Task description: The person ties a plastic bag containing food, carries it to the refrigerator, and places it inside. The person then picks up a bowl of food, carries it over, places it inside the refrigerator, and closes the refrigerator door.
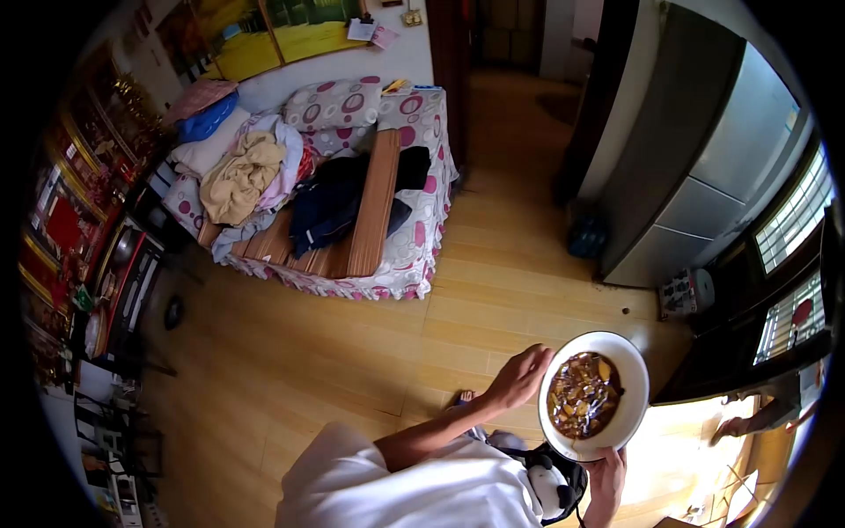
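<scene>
A white bowl [631, 378] with a dark rim line holds a brown, saucy food with chunks in dark liquid [583, 398]. My left hand [521, 377] is at the bowl's left edge, fingers curled against its rim. On the near side, my right hand [606, 473] grips the bowl's edge from below, its fingers partly hidden beneath. The bowl is held up in front of my body, over the floor. Below it, a black bag with a panda figure [547, 489] hangs against my white shirt [422, 488].
A sofa [409, 255] with a patterned cover bears clothes [242, 176] and a folded brown mat [374, 202]. A grey refrigerator [704, 202] stands right of a doorway [519, 132]. Another person's leg [766, 418] shows at the bright doorway on the right. Wooden floor [475, 290] lies between.
</scene>
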Available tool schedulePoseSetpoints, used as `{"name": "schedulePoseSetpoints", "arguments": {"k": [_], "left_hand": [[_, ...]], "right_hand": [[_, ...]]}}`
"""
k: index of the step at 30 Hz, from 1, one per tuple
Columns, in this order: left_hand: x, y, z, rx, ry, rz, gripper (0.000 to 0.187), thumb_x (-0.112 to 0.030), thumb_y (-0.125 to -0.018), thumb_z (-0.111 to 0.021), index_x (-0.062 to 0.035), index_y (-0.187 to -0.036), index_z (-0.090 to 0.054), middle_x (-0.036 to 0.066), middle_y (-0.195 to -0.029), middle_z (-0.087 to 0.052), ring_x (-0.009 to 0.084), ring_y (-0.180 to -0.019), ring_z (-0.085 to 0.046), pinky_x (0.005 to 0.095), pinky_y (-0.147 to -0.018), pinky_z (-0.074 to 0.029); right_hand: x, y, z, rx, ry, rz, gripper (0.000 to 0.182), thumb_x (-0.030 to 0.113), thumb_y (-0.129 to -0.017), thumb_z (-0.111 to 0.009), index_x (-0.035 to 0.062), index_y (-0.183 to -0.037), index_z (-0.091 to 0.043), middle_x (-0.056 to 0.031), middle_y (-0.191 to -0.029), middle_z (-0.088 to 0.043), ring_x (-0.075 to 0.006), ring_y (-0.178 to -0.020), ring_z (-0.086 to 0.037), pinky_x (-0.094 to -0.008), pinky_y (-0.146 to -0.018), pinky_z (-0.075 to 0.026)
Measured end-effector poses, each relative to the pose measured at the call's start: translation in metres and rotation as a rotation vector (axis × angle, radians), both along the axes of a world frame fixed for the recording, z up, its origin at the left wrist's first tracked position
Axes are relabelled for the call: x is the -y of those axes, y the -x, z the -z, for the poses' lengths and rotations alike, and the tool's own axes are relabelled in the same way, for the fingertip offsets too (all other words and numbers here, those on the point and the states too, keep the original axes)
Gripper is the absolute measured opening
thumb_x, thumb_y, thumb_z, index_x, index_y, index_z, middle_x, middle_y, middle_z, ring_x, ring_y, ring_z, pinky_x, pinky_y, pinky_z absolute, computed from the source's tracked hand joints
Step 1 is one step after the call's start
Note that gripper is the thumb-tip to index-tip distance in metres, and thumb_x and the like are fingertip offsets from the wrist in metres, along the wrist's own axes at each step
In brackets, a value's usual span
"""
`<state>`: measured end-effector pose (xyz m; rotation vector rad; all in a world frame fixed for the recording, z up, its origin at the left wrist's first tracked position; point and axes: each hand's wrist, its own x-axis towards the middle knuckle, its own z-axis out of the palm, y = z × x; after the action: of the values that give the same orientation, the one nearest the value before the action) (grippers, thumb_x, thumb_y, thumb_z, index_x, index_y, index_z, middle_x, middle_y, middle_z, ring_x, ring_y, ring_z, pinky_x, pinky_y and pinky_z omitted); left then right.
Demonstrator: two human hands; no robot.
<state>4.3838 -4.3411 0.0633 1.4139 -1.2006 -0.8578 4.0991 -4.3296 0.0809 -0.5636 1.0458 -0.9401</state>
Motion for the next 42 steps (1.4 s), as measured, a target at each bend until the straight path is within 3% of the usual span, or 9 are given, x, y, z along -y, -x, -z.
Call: {"name": "schedulePoseSetpoints", "arguments": {"k": [9,13,17,25,30,33,36,38,42], "left_hand": [[0.264,0.052,0.006,-0.183,0.024,0.138,0.04,-0.033,-0.105,-0.037,0.0002,-0.105,-0.058,0.008,-0.081,-0.057,0.0151,-0.076,-0.052,0.0306,-0.076,-0.045],[0.364,0.089,0.013,-0.199,-0.123,0.16,0.046,-0.04,-0.106,-0.03,-0.0043,-0.112,-0.058,0.005,-0.084,-0.058,0.0102,-0.072,-0.055,0.0256,-0.057,-0.049],[0.466,0.121,0.002,-0.254,-0.168,0.139,0.047,-0.04,-0.106,-0.03,-0.003,-0.115,-0.058,0.007,-0.101,-0.063,0.011,-0.088,-0.059,0.0241,-0.062,-0.051],[0.636,0.15,0.01,-0.262,-0.143,0.147,0.049,-0.042,-0.106,-0.029,-0.0034,-0.118,-0.057,0.005,-0.109,-0.063,0.0115,-0.097,-0.058,0.0247,-0.067,-0.05],[0.771,0.148,-0.004,-0.242,-0.106,0.119,0.046,-0.04,-0.101,-0.046,-0.004,-0.131,-0.047,0.011,-0.122,-0.059,0.0168,-0.11,-0.056,0.0296,-0.083,-0.049],[0.858,0.148,-0.034,0.0,0.264,-0.026,0.062,-0.043,-0.096,-0.057,0.0018,-0.135,-0.041,0.02,-0.128,-0.054,0.026,-0.114,-0.056,0.0368,-0.093,-0.047],[0.947,0.166,-0.058,0.122,0.357,-0.089,0.076,-0.047,-0.09,-0.064,0.0055,-0.138,-0.037,0.026,-0.136,-0.048,0.0357,-0.125,-0.049,0.0428,-0.105,-0.039],[1.012,0.188,-0.063,0.109,0.366,-0.056,0.069,-0.033,-0.091,-0.067,0.0025,-0.141,-0.035,0.019,-0.137,-0.048,0.0279,-0.124,-0.049,0.0387,-0.105,-0.038],[1.035,0.22,-0.053,0.249,0.508,-0.361,0.058,-0.025,-0.085,-0.074,0.0029,-0.125,-0.043,0.016,-0.115,-0.049,0.0305,-0.109,-0.055,0.0402,-0.094,-0.046]], "right_hand": [[0.225,0.036,-0.009,-0.063,-0.064,0.135,0.056,-0.003,-0.078,-0.047,0.0002,-0.133,-0.037,-0.0186,-0.115,-0.058,-0.0298,-0.093,-0.068,-0.0412,-0.071,-0.064],[0.333,0.082,0.013,0.016,0.004,0.099,0.048,-0.004,-0.079,-0.049,-0.0041,-0.127,-0.041,-0.0187,-0.104,-0.062,-0.0296,-0.082,-0.07,-0.0409,-0.066,-0.065],[0.447,0.11,-0.017,0.016,-0.033,0.025,0.045,-0.005,-0.08,-0.047,-0.0055,-0.124,-0.042,-0.0209,-0.102,-0.064,-0.0297,-0.076,-0.071,-0.0406,-0.065,-0.064],[0.611,0.161,-0.004,0.007,-0.012,0.078,0.047,-0.006,-0.079,-0.046,-0.0043,-0.125,-0.039,-0.0198,-0.101,-0.063,-0.0307,-0.077,-0.071,-0.0406,-0.065,-0.064],[0.698,0.184,0.003,0.04,-0.036,0.148,0.049,-0.008,-0.078,-0.045,-0.0045,-0.126,-0.038,-0.0216,-0.104,-0.062,-0.0321,-0.08,-0.071,-0.0411,-0.065,-0.065],[0.722,0.191,-0.017,-0.003,-0.033,0.185,0.049,-0.007,-0.078,-0.045,-0.0042,-0.127,-0.037,-0.0225,-0.105,-0.062,-0.0326,-0.079,-0.071,-0.0416,-0.065,-0.065],[0.785,0.21,-0.015,-0.012,-0.025,0.197,0.048,-0.007,-0.078,-0.045,-0.0044,-0.126,-0.038,-0.0227,-0.105,-0.062,-0.0322,-0.079,-0.071,-0.0411,-0.064,-0.065],[0.819,0.228,-0.016,0.003,-0.028,0.19,0.048,-0.007,-0.078,-0.045,-0.0044,-0.126,-0.038,-0.0226,-0.104,-0.062,-0.0318,-0.078,-0.071,-0.0408,-0.064,-0.065],[0.844,0.263,-0.005,0.024,-0.047,0.176,0.046,-0.005,-0.08,-0.046,-0.0033,-0.126,-0.039,-0.0196,-0.102,-0.064,-0.0289,-0.08,-0.071,-0.0394,-0.062,-0.065]]}}
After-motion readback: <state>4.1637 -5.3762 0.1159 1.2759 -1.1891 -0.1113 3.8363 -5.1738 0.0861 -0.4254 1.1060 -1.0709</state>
